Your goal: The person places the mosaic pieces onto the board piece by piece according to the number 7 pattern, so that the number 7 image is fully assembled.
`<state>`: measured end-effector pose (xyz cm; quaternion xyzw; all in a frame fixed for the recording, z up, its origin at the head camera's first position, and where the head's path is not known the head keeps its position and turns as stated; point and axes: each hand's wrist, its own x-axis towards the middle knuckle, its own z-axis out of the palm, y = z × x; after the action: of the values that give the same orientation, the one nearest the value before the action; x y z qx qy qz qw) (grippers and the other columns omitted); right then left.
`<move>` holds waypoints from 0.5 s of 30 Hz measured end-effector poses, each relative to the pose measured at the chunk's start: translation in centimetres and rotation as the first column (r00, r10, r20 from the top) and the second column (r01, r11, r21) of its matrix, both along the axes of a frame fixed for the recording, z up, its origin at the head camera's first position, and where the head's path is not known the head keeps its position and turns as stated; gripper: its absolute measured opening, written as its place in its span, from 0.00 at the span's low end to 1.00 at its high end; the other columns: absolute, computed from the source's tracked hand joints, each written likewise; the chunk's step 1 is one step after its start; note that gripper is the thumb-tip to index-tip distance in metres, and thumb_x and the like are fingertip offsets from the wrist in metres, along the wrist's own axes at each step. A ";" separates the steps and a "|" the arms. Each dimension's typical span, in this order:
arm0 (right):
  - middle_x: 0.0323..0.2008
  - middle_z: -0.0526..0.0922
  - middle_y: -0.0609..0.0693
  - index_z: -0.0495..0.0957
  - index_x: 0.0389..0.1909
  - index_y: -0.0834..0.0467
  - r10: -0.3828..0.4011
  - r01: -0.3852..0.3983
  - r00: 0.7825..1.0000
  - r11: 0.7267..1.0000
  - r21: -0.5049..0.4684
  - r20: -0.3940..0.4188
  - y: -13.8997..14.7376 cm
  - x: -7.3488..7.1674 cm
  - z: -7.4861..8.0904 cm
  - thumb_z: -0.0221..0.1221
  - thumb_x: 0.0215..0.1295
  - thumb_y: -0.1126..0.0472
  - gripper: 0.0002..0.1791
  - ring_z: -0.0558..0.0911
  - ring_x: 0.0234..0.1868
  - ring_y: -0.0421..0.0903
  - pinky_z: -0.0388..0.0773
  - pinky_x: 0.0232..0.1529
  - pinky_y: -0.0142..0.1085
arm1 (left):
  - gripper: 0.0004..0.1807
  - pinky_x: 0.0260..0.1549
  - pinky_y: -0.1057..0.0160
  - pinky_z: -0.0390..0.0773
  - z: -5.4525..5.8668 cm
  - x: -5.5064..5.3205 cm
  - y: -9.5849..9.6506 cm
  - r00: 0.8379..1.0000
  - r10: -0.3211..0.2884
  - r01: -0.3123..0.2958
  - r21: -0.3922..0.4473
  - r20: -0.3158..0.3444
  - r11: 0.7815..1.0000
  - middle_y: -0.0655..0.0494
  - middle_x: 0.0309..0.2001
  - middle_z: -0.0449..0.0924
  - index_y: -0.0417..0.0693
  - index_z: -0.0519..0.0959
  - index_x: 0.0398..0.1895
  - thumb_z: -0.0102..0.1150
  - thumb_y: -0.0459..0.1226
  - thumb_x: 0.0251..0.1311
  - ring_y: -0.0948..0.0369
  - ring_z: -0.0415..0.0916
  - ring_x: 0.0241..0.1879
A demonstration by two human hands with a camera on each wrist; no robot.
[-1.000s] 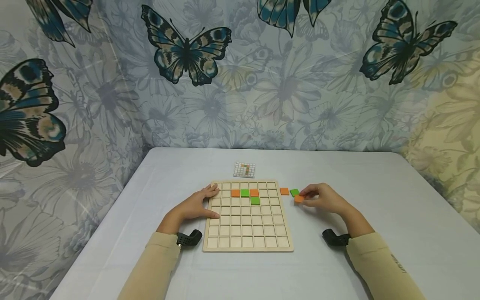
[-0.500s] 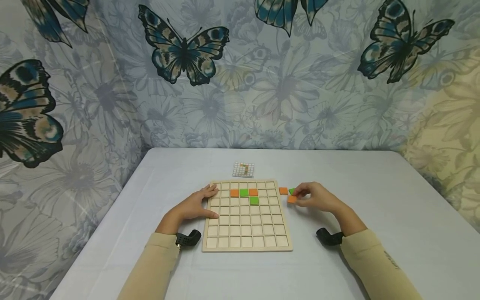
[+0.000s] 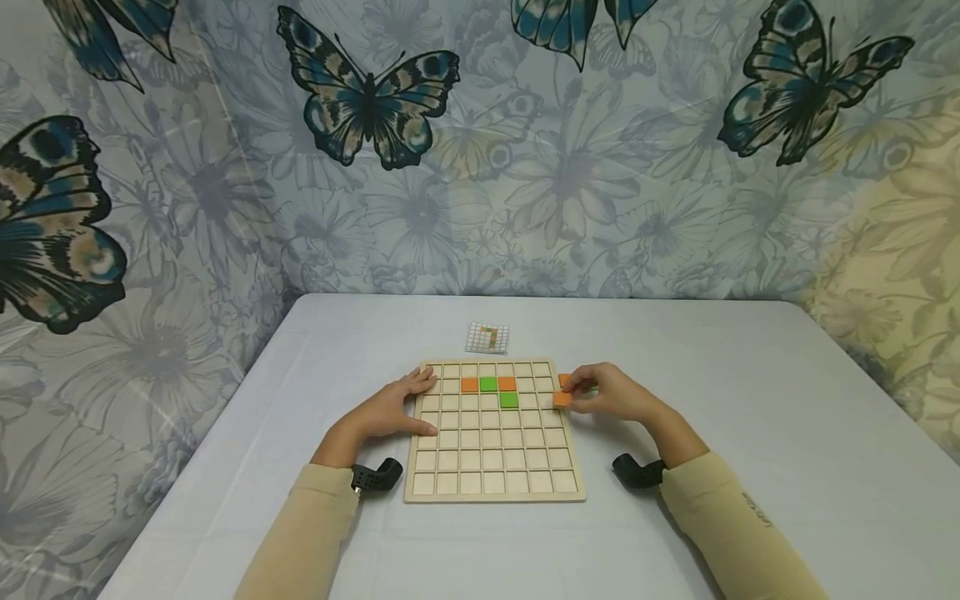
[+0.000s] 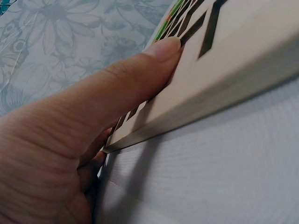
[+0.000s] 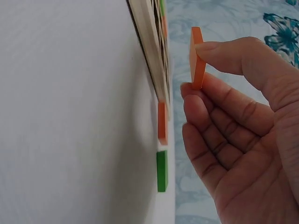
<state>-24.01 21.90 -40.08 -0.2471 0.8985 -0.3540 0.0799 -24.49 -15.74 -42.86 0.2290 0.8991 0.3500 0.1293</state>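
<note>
A square wooden grid board (image 3: pixel 480 462) lies on the table, with orange and green square tiles set in its upper cells. My left hand (image 3: pixel 387 409) rests on the board's left edge; in the left wrist view its thumb (image 4: pixel 135 74) lies along the frame. Between thumb and fingertips my right hand (image 3: pixel 621 393) pinches an orange tile (image 5: pixel 197 58), held up over the board's right edge. Below that hand, a loose orange tile (image 5: pixel 162 122) and a green tile (image 5: pixel 161 171) lie on the table beside the board, mostly covered by the fingers in the head view.
A small card (image 3: pixel 487 337) printed with a grid and a coloured pattern lies behind the board. White cloth covers the table (image 3: pixel 705 358). A butterfly-patterned backdrop (image 3: pixel 480 208) rises behind and at the left.
My right hand has moved left with the orange tile, from beside the loose green tile to the board's right edge. My left hand stays on the board.
</note>
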 end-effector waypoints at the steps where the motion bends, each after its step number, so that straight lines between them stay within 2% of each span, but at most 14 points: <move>1: 0.39 0.83 0.56 0.80 0.38 0.65 0.005 -0.005 1.000 1.000 -0.002 -0.001 -0.2 0.0 0.0 0.66 0.53 0.64 0.12 0.79 0.38 0.44 0.79 0.42 0.39 | 0.52 0.70 0.42 0.44 0.0 0.0 0.0 1.000 -0.001 0.001 0.003 0.001 1.000 0.52 0.74 0.45 0.45 0.59 0.70 0.73 0.50 0.40 0.49 0.36 0.74; 8: 0.38 0.83 0.54 0.80 0.38 0.63 0.037 -0.037 0.999 0.999 -0.014 -0.024 -1.4 0.1 0.6 0.65 0.54 0.64 0.11 0.79 0.37 0.43 0.78 0.43 0.39 | 0.52 0.70 0.42 0.44 0.0 0.1 0.0 1.000 -0.002 0.002 -0.004 0.005 1.000 0.52 0.74 0.45 0.46 0.58 0.70 0.73 0.50 0.41 0.49 0.36 0.74; 15: 0.38 0.83 0.54 0.80 0.38 0.63 0.051 -0.052 0.999 0.998 -0.029 -0.006 -2.6 0.3 0.9 0.65 0.53 0.64 0.11 0.79 0.37 0.43 0.78 0.44 0.41 | 0.52 0.69 0.41 0.45 0.0 0.0 0.0 1.000 -0.002 0.003 -0.006 0.003 1.000 0.53 0.74 0.45 0.47 0.59 0.70 0.73 0.50 0.41 0.49 0.36 0.74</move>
<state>-23.71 19.28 -39.15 -0.2723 0.8868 -0.3641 0.0830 -24.47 -15.75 -42.88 0.2292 0.8997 0.3474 0.1318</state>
